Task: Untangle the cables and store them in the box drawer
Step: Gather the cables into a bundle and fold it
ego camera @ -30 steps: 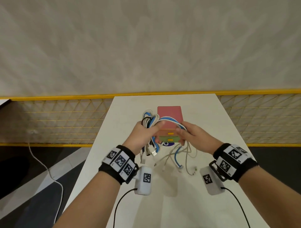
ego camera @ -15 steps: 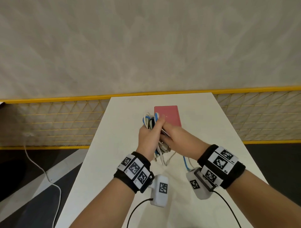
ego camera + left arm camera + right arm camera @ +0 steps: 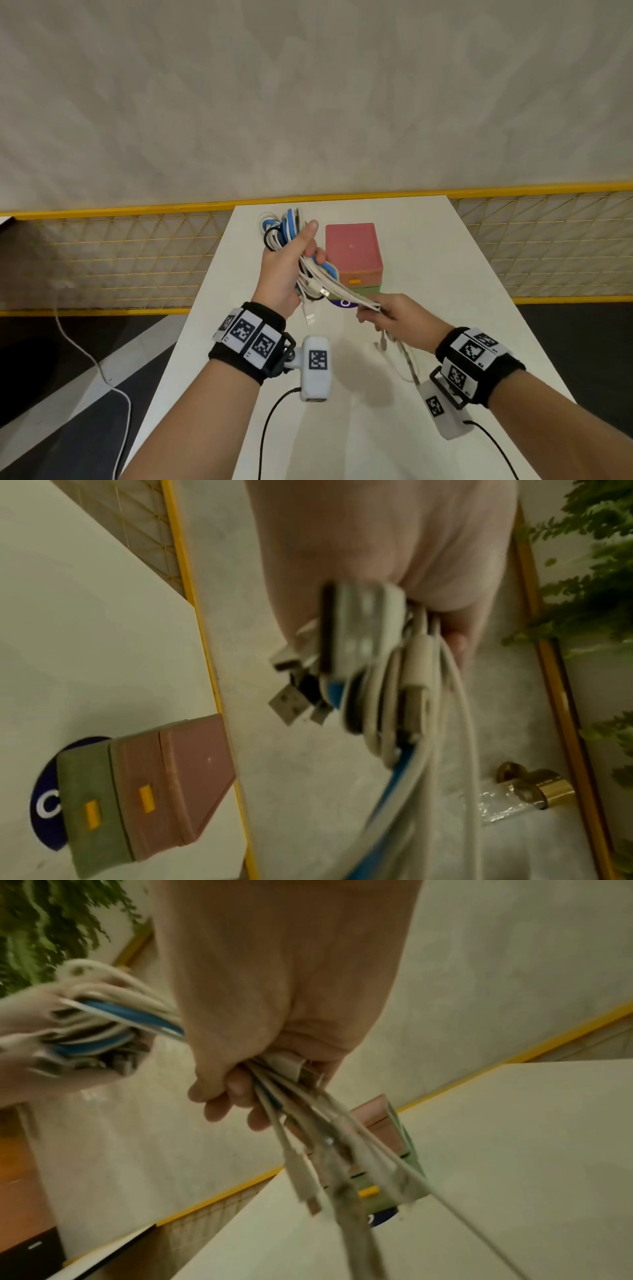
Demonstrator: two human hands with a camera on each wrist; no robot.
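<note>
A tangled bundle of white, blue and black cables point(image 3: 291, 240) point(image 3: 380, 685) is held above the table. My left hand point(image 3: 291, 260) grips its looped end, with USB plugs point(image 3: 291, 704) sticking out below the fist. My right hand point(image 3: 383, 313) point(image 3: 260, 1069) grips the strands stretched toward it, and their loose ends point(image 3: 318, 1164) hang down under it. The box of drawers point(image 3: 352, 257) point(image 3: 150, 788) stands on the white table point(image 3: 428, 274) behind the hands, pink on top and green below, both drawers closed with orange handles point(image 3: 354, 282).
A blue round sticker point(image 3: 44, 794) lies on the table under the box. A yellow-railed mesh fence point(image 3: 120, 260) runs behind the table. A white cord point(image 3: 96, 363) trails on the dark floor at left. Green foliage point(image 3: 589, 561) shows in the wrist views.
My hands, close together in front of the box, have moved apart: the left lifted the looped bundle up and left, the right drew the strands down and right, pulling them taut.
</note>
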